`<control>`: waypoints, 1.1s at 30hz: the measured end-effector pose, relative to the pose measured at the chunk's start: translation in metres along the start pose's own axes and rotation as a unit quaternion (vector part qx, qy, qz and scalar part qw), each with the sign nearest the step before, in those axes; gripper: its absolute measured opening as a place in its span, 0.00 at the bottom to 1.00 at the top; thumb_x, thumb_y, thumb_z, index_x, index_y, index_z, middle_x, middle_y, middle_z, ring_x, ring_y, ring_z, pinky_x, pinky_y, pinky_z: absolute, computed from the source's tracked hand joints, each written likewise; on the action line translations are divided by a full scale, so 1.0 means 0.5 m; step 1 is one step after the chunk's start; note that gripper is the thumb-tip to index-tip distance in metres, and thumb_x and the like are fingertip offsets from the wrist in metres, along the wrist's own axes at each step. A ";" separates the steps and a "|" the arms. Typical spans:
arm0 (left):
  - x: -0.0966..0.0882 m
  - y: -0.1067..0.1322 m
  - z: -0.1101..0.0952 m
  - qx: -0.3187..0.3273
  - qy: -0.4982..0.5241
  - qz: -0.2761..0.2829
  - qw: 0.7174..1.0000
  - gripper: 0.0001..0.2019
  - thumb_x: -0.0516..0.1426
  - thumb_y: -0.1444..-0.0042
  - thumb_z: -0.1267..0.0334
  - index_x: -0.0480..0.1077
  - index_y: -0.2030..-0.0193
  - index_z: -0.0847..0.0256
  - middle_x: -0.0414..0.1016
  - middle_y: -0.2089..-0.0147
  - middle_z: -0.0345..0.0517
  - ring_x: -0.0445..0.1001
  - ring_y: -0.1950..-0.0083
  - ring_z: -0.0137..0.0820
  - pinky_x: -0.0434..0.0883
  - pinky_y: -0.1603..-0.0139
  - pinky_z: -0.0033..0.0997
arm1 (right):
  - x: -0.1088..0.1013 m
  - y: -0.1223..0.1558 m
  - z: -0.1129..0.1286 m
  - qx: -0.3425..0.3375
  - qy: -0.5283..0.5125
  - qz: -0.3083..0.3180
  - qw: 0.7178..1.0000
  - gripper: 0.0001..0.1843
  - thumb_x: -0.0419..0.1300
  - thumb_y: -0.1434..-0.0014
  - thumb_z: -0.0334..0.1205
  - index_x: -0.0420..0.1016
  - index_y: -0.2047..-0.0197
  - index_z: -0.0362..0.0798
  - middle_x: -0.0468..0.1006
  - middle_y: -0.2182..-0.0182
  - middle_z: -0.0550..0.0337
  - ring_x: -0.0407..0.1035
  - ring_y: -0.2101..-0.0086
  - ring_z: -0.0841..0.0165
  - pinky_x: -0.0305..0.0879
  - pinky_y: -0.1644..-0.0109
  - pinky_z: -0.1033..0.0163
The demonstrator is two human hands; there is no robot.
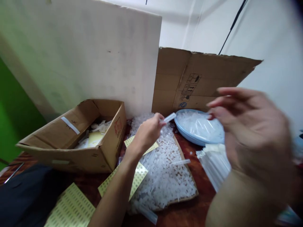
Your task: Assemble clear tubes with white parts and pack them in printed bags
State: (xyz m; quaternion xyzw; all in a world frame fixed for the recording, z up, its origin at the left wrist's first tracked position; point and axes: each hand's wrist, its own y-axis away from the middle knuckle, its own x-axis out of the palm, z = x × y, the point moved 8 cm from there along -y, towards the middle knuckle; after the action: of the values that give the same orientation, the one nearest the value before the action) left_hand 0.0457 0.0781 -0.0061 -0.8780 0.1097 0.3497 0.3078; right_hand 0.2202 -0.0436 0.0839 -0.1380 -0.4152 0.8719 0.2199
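My left hand (147, 134) reaches forward over a heap of small white plastic pieces (163, 170) and is closed on a short clear plastic tube (169, 118), pinched at its near end. My right hand (251, 132) is raised close to the camera and blurred by motion, fingers stretched out and apart, holding nothing that I can see. It hovers in front of a light blue bowl (189, 135) filled with clear tubes. Another loose tube (181, 162) lies on the white heap.
An open cardboard box (104, 148) with white scraps stands at the left. Yellow sticker sheets (71, 208) lie on the brown table. A cardboard flap (201, 78) and a pale board (94, 53) stand behind. A bundle of clear bags (214, 164) lies right.
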 end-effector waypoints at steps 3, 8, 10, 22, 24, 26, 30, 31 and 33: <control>-0.059 0.000 -0.004 0.002 0.217 -0.113 0.970 0.09 0.52 0.28 0.60 0.63 0.46 0.58 0.74 0.68 0.41 0.71 0.72 0.28 0.68 0.70 0.27 | 0.059 -0.010 -0.092 0.127 -0.039 0.016 0.991 0.20 0.69 0.38 0.48 0.76 0.45 0.55 0.80 0.51 0.51 0.75 0.49 0.55 0.71 0.44 0.44; -0.043 -0.003 -0.003 -0.003 0.378 -0.100 0.921 0.15 0.59 0.34 0.51 0.60 0.55 0.57 0.75 0.68 0.39 0.70 0.76 0.24 0.66 0.75 0.23 | 0.207 0.017 -0.165 0.208 -0.179 0.163 0.948 0.20 0.61 0.34 0.58 0.75 0.51 0.51 0.83 0.56 0.52 0.78 0.55 0.59 0.75 0.49 0.52; -0.029 -0.005 0.016 -0.031 0.374 -0.077 0.924 0.17 0.60 0.36 0.49 0.58 0.58 0.56 0.78 0.66 0.41 0.73 0.77 0.26 0.67 0.75 0.24 | 0.226 0.023 -0.175 0.202 -0.192 0.142 0.950 0.16 0.61 0.34 0.54 0.74 0.54 0.51 0.83 0.60 0.54 0.78 0.59 0.62 0.74 0.53 0.56; 0.035 0.032 0.226 -0.234 -0.212 0.108 0.943 0.24 0.52 0.32 0.42 0.78 0.64 0.60 0.82 0.57 0.59 0.80 0.51 0.49 0.68 0.54 0.38 | 0.180 0.012 -0.259 0.239 -0.151 0.013 0.959 0.13 0.65 0.40 0.50 0.70 0.65 0.52 0.63 0.80 0.70 0.54 0.81 0.73 0.51 0.78 0.65; 0.058 0.043 0.238 -0.228 -0.216 0.132 0.940 0.16 0.63 0.41 0.51 0.77 0.56 0.62 0.80 0.48 0.62 0.77 0.45 0.51 0.68 0.49 0.40 | 0.167 0.008 -0.248 0.221 -0.119 0.011 0.968 0.20 0.66 0.40 0.57 0.70 0.71 0.51 0.58 0.83 0.71 0.50 0.83 0.73 0.46 0.79 0.64; 0.073 0.051 0.248 -0.226 -0.216 0.145 0.939 0.21 0.69 0.47 0.58 0.74 0.49 0.63 0.77 0.44 0.64 0.74 0.41 0.53 0.67 0.44 0.45 | 0.154 0.006 -0.237 0.205 -0.094 0.001 0.974 0.28 0.65 0.40 0.63 0.66 0.78 0.51 0.56 0.85 0.70 0.49 0.83 0.74 0.44 0.79 0.64; 0.074 0.045 0.252 -0.199 -0.179 0.144 0.953 0.23 0.68 0.47 0.65 0.73 0.45 0.61 0.78 0.44 0.58 0.75 0.42 0.49 0.67 0.42 0.45 | 0.155 0.014 -0.248 0.230 -0.052 0.031 0.971 0.36 0.61 0.39 0.68 0.63 0.85 0.50 0.59 0.89 0.66 0.53 0.85 0.74 0.48 0.80 0.64; 0.069 0.040 0.246 -0.184 -0.164 0.140 0.959 0.22 0.67 0.46 0.65 0.73 0.44 0.59 0.78 0.45 0.56 0.76 0.43 0.46 0.68 0.42 0.42 | 0.164 0.018 -0.258 0.243 -0.047 0.059 0.967 0.35 0.60 0.39 0.69 0.67 0.84 0.49 0.63 0.88 0.64 0.56 0.85 0.73 0.51 0.79 0.64; 0.052 0.027 0.227 -0.148 -0.137 0.127 0.971 0.19 0.65 0.42 0.64 0.73 0.43 0.56 0.79 0.45 0.51 0.77 0.44 0.41 0.69 0.45 0.35 | 0.184 0.026 -0.279 0.261 -0.042 0.115 0.958 0.34 0.59 0.39 0.69 0.76 0.78 0.47 0.72 0.84 0.59 0.65 0.82 0.69 0.59 0.76 0.64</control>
State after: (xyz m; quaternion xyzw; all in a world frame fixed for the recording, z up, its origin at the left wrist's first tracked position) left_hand -0.0030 0.1379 -0.0944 -0.8365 0.1246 0.5149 0.1398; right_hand 0.1960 0.0876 -0.0176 -0.0862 -0.1632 0.9743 0.1291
